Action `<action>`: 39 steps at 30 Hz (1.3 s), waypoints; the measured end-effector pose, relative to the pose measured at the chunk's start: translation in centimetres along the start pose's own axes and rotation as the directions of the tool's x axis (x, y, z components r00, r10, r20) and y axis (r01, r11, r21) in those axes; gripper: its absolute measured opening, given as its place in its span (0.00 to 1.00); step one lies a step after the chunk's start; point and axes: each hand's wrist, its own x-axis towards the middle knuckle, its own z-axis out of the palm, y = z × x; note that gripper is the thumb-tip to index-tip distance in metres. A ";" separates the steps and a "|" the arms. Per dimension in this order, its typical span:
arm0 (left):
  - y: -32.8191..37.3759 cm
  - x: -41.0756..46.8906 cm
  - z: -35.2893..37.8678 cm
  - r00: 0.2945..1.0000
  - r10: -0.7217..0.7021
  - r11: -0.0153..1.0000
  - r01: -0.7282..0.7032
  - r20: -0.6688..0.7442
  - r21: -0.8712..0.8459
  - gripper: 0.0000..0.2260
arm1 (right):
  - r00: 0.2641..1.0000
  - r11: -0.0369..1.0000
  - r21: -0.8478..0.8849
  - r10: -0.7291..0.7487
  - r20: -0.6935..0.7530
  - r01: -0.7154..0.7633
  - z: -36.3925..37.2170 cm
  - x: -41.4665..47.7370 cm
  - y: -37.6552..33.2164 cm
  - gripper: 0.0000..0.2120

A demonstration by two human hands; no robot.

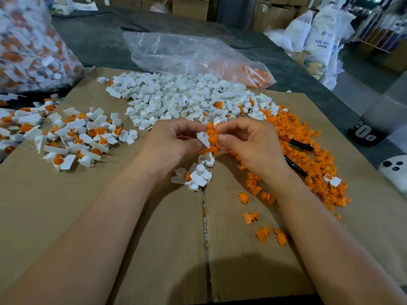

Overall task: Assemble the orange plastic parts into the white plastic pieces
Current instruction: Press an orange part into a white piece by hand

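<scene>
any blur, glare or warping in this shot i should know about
Head view: the left hand, right hand and white piece between them are sharp; the packed bag at far left is blurred; glare streaks the clear plastic bag; the wide-angle lens stretches the forearms toward the corners; a dim shadow lies on the cardboard at bottom centre.

White piece held up, tilted, pinched in the left hand, with an orange part pinched against it by the right hand; loose white pieces heaped behind, orange parts strewn right, assembled ones scattered left
</scene>
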 end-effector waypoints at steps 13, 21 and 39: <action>0.4 -0.3 0.2 0.997 0.032 0.998 -0.029 0.064 -0.052 0.10 | 0.999 0.995 0.095 0.024 -0.037 -0.020 0.6 -0.3 -0.6 0.09; 0.3 -0.5 0.5 0.997 0.065 0.998 -0.065 0.030 -0.018 0.08 | 0.999 0.999 -0.023 -0.032 -0.033 0.031 0.9 -0.3 -0.5 0.12; 0.1 -0.3 0.3 0.991 0.016 0.951 0.026 0.131 -0.309 0.10 | 0.998 0.946 0.322 -0.057 0.025 0.046 0.1 -0.4 -0.4 0.17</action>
